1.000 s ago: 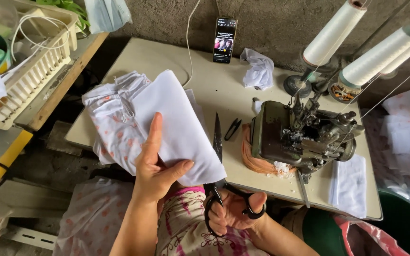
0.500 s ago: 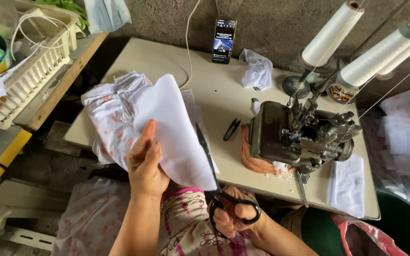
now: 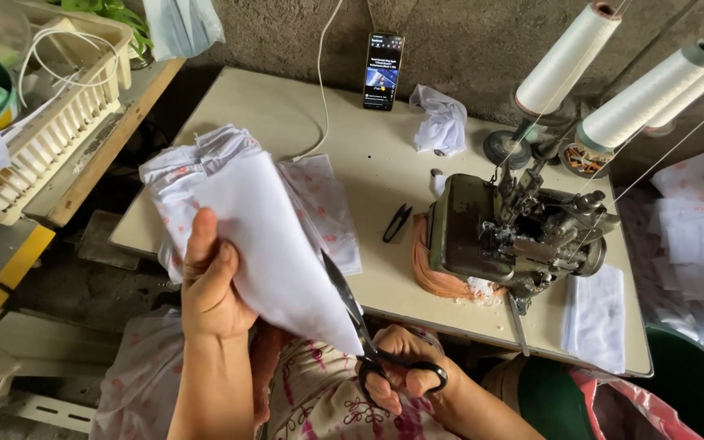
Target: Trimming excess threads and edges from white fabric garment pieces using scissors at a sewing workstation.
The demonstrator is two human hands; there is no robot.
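We see left hand [image 3: 212,287], fingers closed on folded white fabric [image 3: 275,244], held up over near bench [image 3: 230,122] edge. Right hand [image 3: 397,376], fingers through black scissors [image 3: 360,326] handles, gripping them; blades lie along fabric's right edge. We note printed fabric stack [image 3: 327,208] on bench behind, black thread snips [image 3: 397,222] just beside it, overlock machine [image 3: 507,236] at right, phone [image 3: 383,71] propped against wall, thread cones [image 3: 568,57] above machine.

the left hand [image 3: 212,285] grips a folded white cloth [image 3: 266,244] above the counter [image 3: 368,171]; the right hand [image 3: 401,379] works black scissors [image 3: 360,318] along its edge.
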